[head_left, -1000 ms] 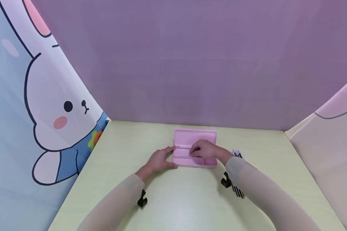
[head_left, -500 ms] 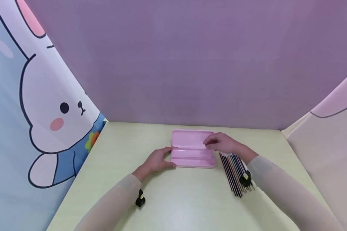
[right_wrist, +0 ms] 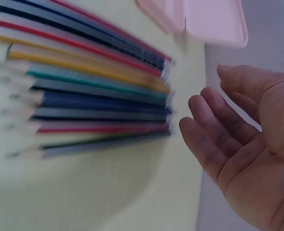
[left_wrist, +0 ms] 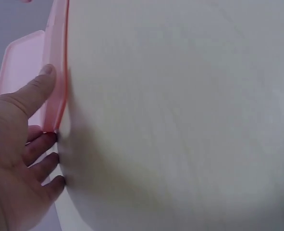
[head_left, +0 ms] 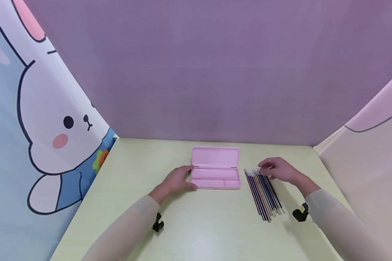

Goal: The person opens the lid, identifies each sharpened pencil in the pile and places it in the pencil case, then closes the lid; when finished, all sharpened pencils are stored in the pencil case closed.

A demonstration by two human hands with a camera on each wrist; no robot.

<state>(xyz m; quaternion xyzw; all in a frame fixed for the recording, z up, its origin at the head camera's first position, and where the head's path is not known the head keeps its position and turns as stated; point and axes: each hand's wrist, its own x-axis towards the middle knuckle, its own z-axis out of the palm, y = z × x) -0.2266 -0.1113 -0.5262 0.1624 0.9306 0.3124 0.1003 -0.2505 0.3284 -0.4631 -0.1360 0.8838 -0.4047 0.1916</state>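
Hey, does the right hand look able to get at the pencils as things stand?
Probably yes: the right hand looks empty and sits close to the ends of the pencils, with nothing visible in between.

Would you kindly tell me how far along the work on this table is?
Done: the pink, rectangular plastic pencil case lies open. In hand: the left grip holds its left end; the right grip, holding nothing, is near the blunt ends of the slender, multicoloured wooden pencils. Remaining, probably: packing them, since every visible pencil lies outside the case.
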